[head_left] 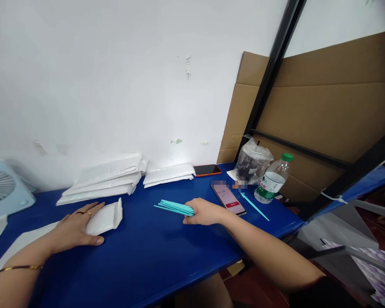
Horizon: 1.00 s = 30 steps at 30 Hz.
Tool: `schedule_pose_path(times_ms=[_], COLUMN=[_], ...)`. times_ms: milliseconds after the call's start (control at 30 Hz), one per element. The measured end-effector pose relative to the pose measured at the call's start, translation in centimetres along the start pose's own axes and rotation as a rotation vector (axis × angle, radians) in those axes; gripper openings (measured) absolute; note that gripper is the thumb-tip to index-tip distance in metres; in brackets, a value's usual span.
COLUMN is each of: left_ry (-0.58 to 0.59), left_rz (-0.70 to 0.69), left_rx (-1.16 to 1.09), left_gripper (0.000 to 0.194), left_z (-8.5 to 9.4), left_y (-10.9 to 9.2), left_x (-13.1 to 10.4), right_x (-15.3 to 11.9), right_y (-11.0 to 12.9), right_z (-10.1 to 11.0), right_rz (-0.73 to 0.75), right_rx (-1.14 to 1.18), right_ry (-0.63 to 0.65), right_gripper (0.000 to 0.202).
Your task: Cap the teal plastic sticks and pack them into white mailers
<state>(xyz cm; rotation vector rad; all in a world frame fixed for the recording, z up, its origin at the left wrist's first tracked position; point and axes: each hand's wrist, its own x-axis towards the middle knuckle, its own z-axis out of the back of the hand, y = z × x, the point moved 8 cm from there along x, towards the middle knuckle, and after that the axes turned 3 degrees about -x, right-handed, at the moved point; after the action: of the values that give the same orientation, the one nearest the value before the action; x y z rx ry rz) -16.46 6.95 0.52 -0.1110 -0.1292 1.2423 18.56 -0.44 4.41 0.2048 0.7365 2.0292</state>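
My left hand (75, 226) lies spread, palm down, on a folded white packet (104, 219) with a raised right end. A white sheet (25, 244) extends beneath that wrist toward the lower left. My right hand (203, 211) is closed around a bundle of thin teal sticks (175, 207), held over the middle of the blue table; their narrow ends point left. Another teal stick (256, 207) with a pointed tip rests to the right of the lit phone (229, 197). What the sticks are for does not show.
Folded white packets lie in a larger stack (102, 175) and a smaller stack (169, 174) by the wall. A second phone (208, 170), a bagged cup (252, 160) and a water bottle (272, 179) stand farther right. A light-blue fan (6, 188) occupies the left edge.
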Motion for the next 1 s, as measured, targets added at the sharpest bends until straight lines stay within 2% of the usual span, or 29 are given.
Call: schedule_pose_path(times_ms=[33, 100, 267, 400, 533, 700, 833, 933, 1000], left_ry=[0.039, 0.082, 0.029, -0.028, -0.075, -0.067, -0.073, -0.082, -0.088], left_rz=[-0.018, -0.069, -0.222, -0.311, -0.397, -0.453, -0.425, -0.409, -0.396], left_rx=[-0.005, -0.022, -0.063, -0.163, -0.248, -0.307, -0.317, -0.367, -0.504], left_gripper=[0.088, 0.081, 0.053, 0.051, 0.050, 0.048, 0.055, 0.063, 0.059], left_z=[0.0, 0.6, 3.1, 4.0, 4.6, 3.6, 1.9, 1.7, 2.7], left_y=[-0.3, -2.1, -9.3, -13.9, -17.1, -19.7, -20.3, -20.0, -19.6], left_x=[0.0, -0.2, -0.9, -0.8, -0.7, -0.2, 0.3, 0.4, 0.4], right_x=[-0.1, -0.3, 0.2, 1.1, 2.0, 3.2, 4.5, 4.9, 4.7], right_y=[0.1, 0.3, 1.2, 2.8, 3.3, 4.7, 7.3, 9.8, 11.7], right_z=[0.0, 0.4, 1.8, 1.8, 1.4, 0.4, 0.0, 1.2, 2.8], right_rz=[0.012, 0.023, -0.005, 0.003, -0.041, -0.060, 0.055, 0.173, 0.244], right_rx=[-0.036, -0.112, -0.278, -0.523, -0.783, -0.848, -0.779, -0.642, -0.544], right_ry=[-0.017, -0.065, -0.122, -0.141, -0.169, -0.159, -0.155, -0.125, -0.092], right_gripper=[0.017, 0.015, 0.016, 0.012, 0.013, 0.016, 0.027, 0.038, 0.040])
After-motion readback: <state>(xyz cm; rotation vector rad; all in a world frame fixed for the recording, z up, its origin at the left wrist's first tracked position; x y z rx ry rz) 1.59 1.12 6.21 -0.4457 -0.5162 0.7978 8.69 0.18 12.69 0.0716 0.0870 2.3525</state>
